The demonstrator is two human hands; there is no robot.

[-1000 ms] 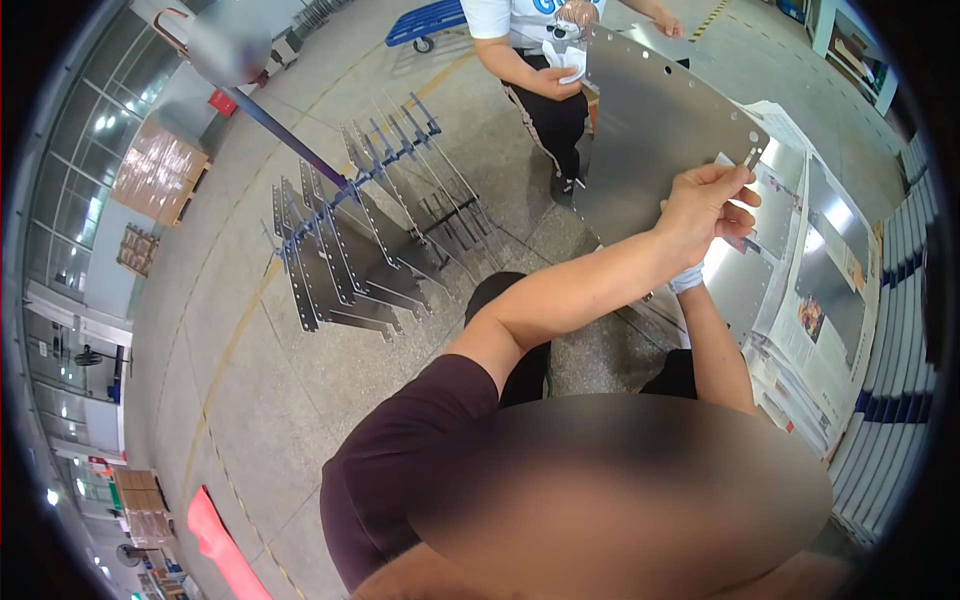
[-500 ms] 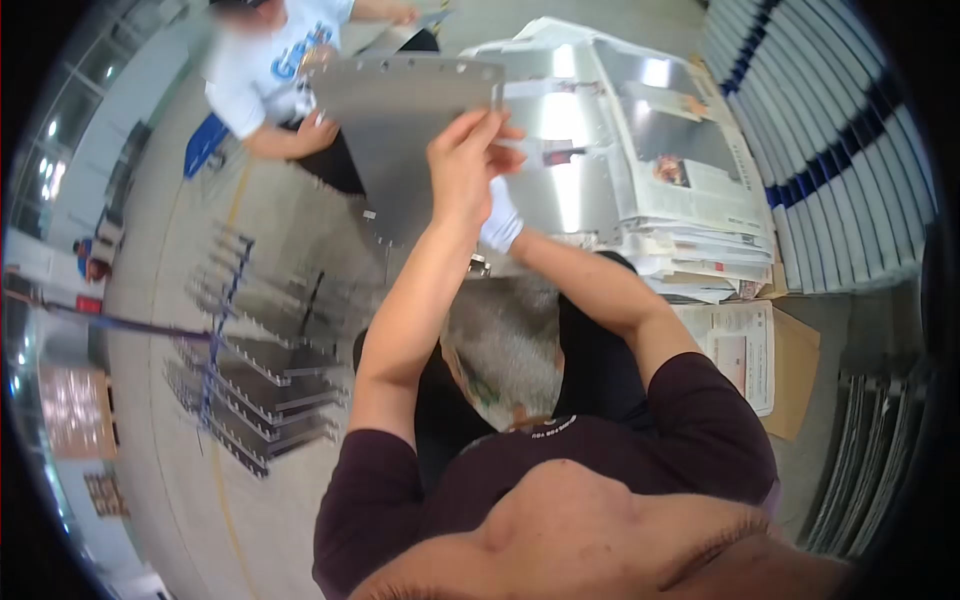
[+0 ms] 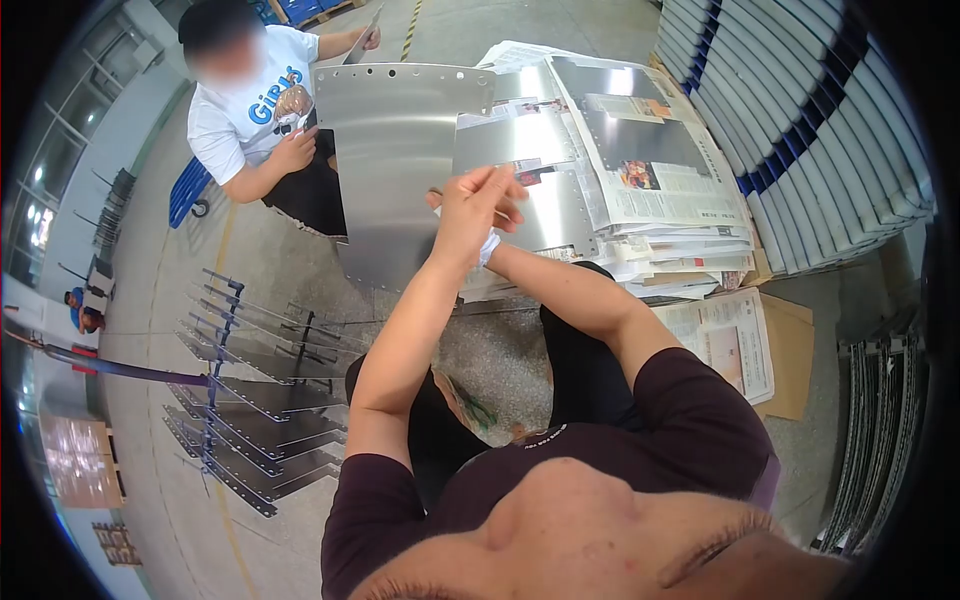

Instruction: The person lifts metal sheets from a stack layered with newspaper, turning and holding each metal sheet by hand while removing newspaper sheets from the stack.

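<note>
A large metal sheet (image 3: 390, 150) with a row of holes along its far edge is tilted up before me. My left hand (image 3: 475, 205), bare, is over the sheet's right side, fingers curled together in a loose pinch; whatever is between them is hidden. Behind that wrist my right hand (image 3: 489, 248), in a white glove, is mostly covered, so its fingers do not show clearly. To the right, flat metal sheets (image 3: 545, 205) lie beside both hands. A co-worker's hand (image 3: 295, 148) is at the left edge of the tilted sheet.
Newspapers (image 3: 690, 190) are stacked with metal sheets at the right. A rack (image 3: 225, 385) of several metal plates stands left on the floor. Facing me is a co-worker (image 3: 250, 100) with another plate (image 3: 362, 35). Tall white panels with blue bands (image 3: 800, 130) line the right side.
The tilted sheet shows more squarely and lower in view. My left hand has moved slightly down, and the gloved right hand is now more hidden behind it. The head view has shifted.
</note>
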